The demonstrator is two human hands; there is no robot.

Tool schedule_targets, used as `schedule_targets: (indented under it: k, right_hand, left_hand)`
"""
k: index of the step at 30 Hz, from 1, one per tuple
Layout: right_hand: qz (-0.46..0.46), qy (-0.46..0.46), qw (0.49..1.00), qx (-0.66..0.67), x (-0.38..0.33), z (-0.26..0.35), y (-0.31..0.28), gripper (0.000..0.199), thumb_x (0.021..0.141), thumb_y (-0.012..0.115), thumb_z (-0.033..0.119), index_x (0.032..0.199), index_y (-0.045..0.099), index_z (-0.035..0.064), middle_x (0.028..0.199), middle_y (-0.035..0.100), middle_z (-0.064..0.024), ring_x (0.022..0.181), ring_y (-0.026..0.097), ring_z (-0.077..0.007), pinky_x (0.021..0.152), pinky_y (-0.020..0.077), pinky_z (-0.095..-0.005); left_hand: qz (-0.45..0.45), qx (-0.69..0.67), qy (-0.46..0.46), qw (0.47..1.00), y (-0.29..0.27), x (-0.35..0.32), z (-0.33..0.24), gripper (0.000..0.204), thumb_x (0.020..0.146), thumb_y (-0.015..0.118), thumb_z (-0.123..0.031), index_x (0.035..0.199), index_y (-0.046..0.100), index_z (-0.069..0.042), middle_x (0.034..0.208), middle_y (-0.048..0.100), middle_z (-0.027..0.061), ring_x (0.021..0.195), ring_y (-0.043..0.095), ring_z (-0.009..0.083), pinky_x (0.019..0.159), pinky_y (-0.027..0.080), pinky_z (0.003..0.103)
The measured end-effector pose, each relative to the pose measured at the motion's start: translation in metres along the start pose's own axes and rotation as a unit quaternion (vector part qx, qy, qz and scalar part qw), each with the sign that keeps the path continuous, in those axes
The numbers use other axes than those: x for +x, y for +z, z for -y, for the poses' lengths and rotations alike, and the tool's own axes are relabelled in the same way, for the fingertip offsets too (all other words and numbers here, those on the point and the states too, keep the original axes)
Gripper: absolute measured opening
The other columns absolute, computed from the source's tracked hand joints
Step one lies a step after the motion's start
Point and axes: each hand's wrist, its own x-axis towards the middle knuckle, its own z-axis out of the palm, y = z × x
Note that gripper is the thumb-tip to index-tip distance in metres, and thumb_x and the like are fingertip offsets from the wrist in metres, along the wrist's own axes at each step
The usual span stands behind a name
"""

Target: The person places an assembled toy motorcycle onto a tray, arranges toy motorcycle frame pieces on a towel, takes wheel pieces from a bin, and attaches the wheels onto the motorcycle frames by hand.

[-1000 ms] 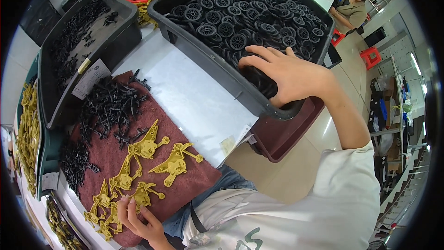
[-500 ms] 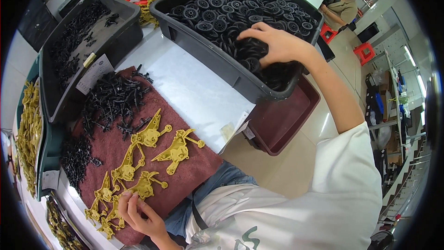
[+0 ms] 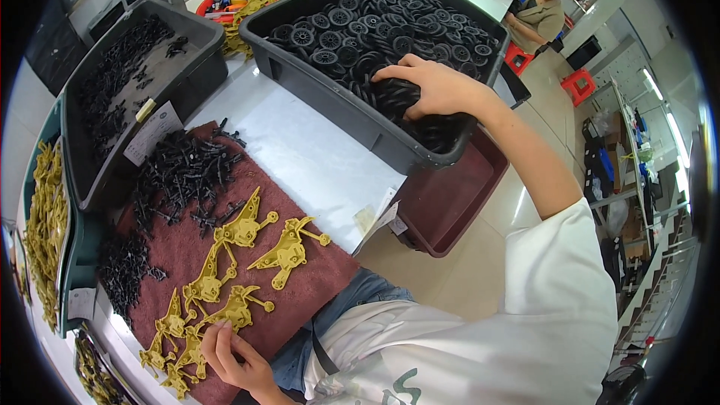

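Observation:
My right hand (image 3: 442,90) reaches into a big dark grey bin (image 3: 322,112) full of black spoked toy wheels (image 3: 328,37). Its fingers and thumb curl round a clump of wheels (image 3: 396,96) at the bin's near right corner. Low over the front of a maroon cloth (image 3: 292,307), my left hand (image 3: 236,360) has its fingers bent and drawn together beside the yellow plastic parts (image 3: 236,307). Whatever its fingertips may hold is hidden. Several of these flat, winged yellow parts lie spread on the cloth.
Small black plastic pieces (image 3: 184,172) are heaped on the cloth's left side. A grey tray (image 3: 202,52) of black pieces and a green bin (image 3: 75,255) of yellow parts stand left. A maroon crate (image 3: 457,217) sits below the wheel bin. Another person (image 3: 540,11) sits far right.
The view has shifted slightly. My right hand has closed in on the wheels and now shows a clump between fingers and thumb. My left hand stays near the yellow parts.

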Motion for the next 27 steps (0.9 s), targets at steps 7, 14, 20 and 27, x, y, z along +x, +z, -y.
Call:
schedule_targets:
  k: [7, 14, 20, 27]
  right_hand:
    - [-0.089, -0.133, 0.984, 0.079, -0.009, -0.018, -0.012, 0.060, 0.059, 0.073, 0.011, 0.118, 0.063, 0.0193, 0.105, 0.059, -0.0084, 0.101, 0.058, -0.0279, 0.094, 0.0458, -0.0356]
    - [-0.096, -0.054, 0.881, 0.461, -0.015, -0.003, -0.016, 0.061, 0.062, 0.073, -0.001, 0.121, 0.060, 0.0078, 0.117, 0.061, -0.0061, 0.108, 0.057, -0.0160, 0.094, 0.0459, -0.0295]
    - [-0.178, -0.069, 0.768, 0.612, -0.001, 0.014, -0.043, 0.065, 0.074, 0.070, 0.004, 0.134, 0.049, 0.0102, 0.111, 0.064, -0.0147, 0.092, 0.066, -0.0249, 0.065, 0.0569, -0.0354]
    - [-0.014, -0.150, 0.810, 0.567, 0.045, 0.119, -0.036, 0.063, 0.067, 0.073, 0.002, 0.128, 0.057, 0.0100, 0.112, 0.064, -0.0146, 0.094, 0.066, -0.0234, 0.071, 0.0578, -0.0327]
  left_hand:
    - [-0.024, -0.033, -0.024, 0.999, 0.000, -0.001, -0.004, 0.015, 0.088, 0.054, 0.008, 0.100, 0.063, 0.005, 0.099, 0.062, 0.0159, 0.089, 0.060, 0.0290, 0.076, 0.050, 0.036]
    - [-0.025, -0.020, -0.022, 0.999, -0.002, -0.001, -0.002, 0.015, 0.088, 0.054, 0.007, 0.099, 0.063, 0.005, 0.098, 0.062, 0.0163, 0.088, 0.060, 0.0289, 0.076, 0.050, 0.036]
    - [-0.017, -0.019, -0.015, 1.000, -0.002, -0.002, -0.001, 0.022, 0.085, 0.052, 0.012, 0.102, 0.063, 0.005, 0.099, 0.059, 0.0163, 0.088, 0.061, 0.0298, 0.075, 0.051, 0.037]
    - [-0.037, -0.004, -0.014, 0.999, -0.001, -0.002, -0.002, 0.020, 0.083, 0.053, 0.011, 0.099, 0.064, 0.005, 0.098, 0.060, 0.0159, 0.087, 0.061, 0.0290, 0.075, 0.051, 0.036]
